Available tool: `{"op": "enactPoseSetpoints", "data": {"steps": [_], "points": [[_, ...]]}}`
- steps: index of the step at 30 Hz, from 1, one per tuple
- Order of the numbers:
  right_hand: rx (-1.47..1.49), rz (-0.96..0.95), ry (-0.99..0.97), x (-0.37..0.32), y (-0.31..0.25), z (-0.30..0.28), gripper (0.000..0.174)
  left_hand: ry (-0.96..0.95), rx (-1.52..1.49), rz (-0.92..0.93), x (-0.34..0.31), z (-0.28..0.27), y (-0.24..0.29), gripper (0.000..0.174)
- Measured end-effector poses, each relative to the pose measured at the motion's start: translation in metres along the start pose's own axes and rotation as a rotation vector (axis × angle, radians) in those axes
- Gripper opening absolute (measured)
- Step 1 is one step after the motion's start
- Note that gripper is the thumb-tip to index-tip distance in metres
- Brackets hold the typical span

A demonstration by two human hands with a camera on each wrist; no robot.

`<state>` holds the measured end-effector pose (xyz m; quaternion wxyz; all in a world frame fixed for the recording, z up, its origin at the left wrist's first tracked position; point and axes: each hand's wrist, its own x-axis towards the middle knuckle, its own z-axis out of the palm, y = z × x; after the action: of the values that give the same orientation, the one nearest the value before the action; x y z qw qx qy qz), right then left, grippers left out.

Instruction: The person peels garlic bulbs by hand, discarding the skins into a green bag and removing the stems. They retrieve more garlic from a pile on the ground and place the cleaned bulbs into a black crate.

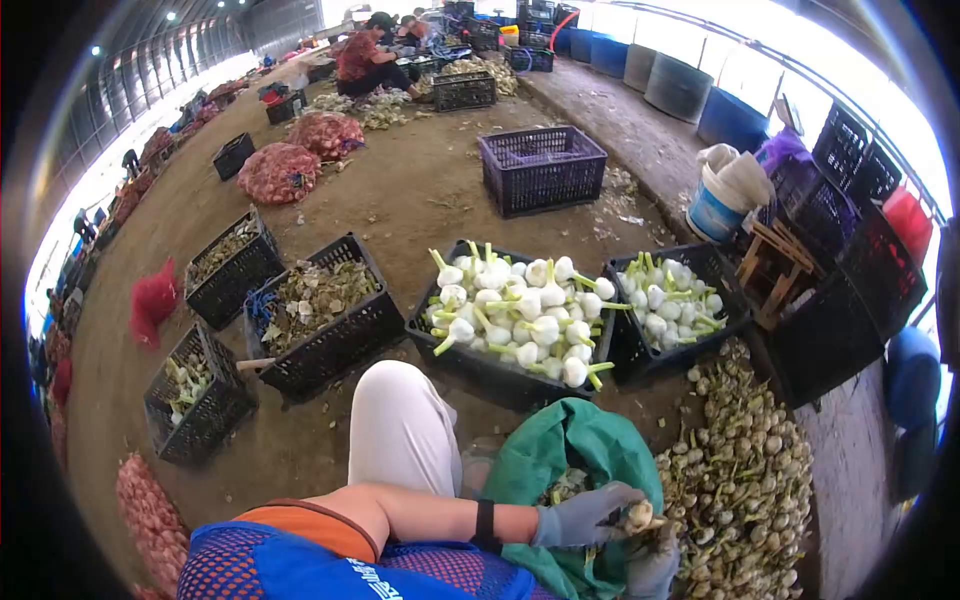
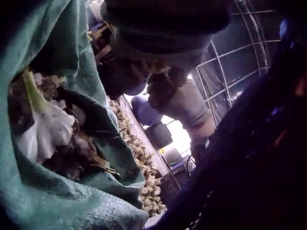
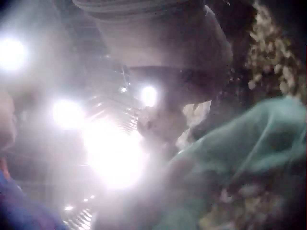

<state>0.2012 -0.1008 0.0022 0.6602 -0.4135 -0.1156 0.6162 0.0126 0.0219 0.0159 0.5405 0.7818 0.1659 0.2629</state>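
Observation:
In the head view my gloved left hand (image 1: pixel 588 514) grips a brownish, unpeeled garlic bulb (image 1: pixel 638 517) over the mouth of a green sack (image 1: pixel 545 445). My gloved right hand (image 1: pixel 652 568) is close below it, fingers curled at the bulb's other side. Both hands come together in the left wrist view, the right hand (image 2: pixel 180 98) facing the left, with the bulb mostly hidden between them. Inside the sack lie peelings and a white garlic piece with a green stem (image 2: pixel 45 120). Glare washes out much of the right wrist view.
A black crate (image 1: pixel 480 375) heaped with white trimmed garlic stands ahead, a second garlic crate (image 1: pixel 640 365) beside it. Unpeeled garlic (image 1: pixel 745 480) is piled at the right. Crates of peelings (image 1: pixel 330 345) stand left. Farther off are an unfilled-looking purple crate (image 1: pixel 545 190), net sacks (image 1: pixel 280 172) and seated people.

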Motion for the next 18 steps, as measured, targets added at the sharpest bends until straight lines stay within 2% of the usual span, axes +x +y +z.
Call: {"op": "enactPoseSetpoints", "data": {"steps": [1,2,5,6,9,10,11,12,13,15,17,18], "points": [[0.185,0.066,-0.132,-0.004,0.006,-0.009,0.045,-0.034,0.042,0.022,-0.001,-0.002,0.002,0.080],[0.092,0.050,0.021,-0.010,0.007,0.010,0.044,-0.160,0.022,-0.089,-0.001,-0.014,0.024,0.078],[-0.013,-0.074,0.348,-0.030,0.010,0.071,0.044,-0.199,-0.006,-0.054,-0.007,-0.010,0.013,0.079],[0.030,-0.017,0.157,-0.028,0.020,0.020,0.043,-0.208,0.050,-0.030,-0.008,-0.010,0.011,0.078],[0.064,0.014,0.098,-0.033,0.014,0.033,0.043,-0.232,0.161,0.049,-0.008,-0.016,0.017,0.077],[-0.052,-0.160,0.099,-0.033,0.022,0.044,0.043,-0.235,0.165,0.071,-0.006,-0.018,0.012,0.077],[-0.096,-0.123,0.029,-0.033,0.020,0.049,0.045,-0.235,0.173,0.086,-0.006,-0.018,0.010,0.077],[-0.177,-0.152,0.015,-0.033,0.023,0.044,0.045,-0.187,0.206,0.169,-0.007,-0.020,0.009,0.073],[-0.260,-0.174,-0.002,-0.031,0.028,0.039,0.045,-0.183,0.235,0.162,-0.009,-0.019,0.009,0.072],[-0.051,-0.139,0.039,-0.026,0.035,0.045,0.039,-0.171,0.286,0.144,-0.013,-0.017,0.013,0.071],[-0.231,-0.253,-0.003,-0.022,0.044,0.040,0.036,-0.188,0.333,0.167,-0.014,-0.015,0.012,0.074],[-0.518,-0.383,-0.070,-0.021,0.049,0.030,0.036,-0.196,0.354,0.179,-0.015,-0.013,0.011,0.075]]}}
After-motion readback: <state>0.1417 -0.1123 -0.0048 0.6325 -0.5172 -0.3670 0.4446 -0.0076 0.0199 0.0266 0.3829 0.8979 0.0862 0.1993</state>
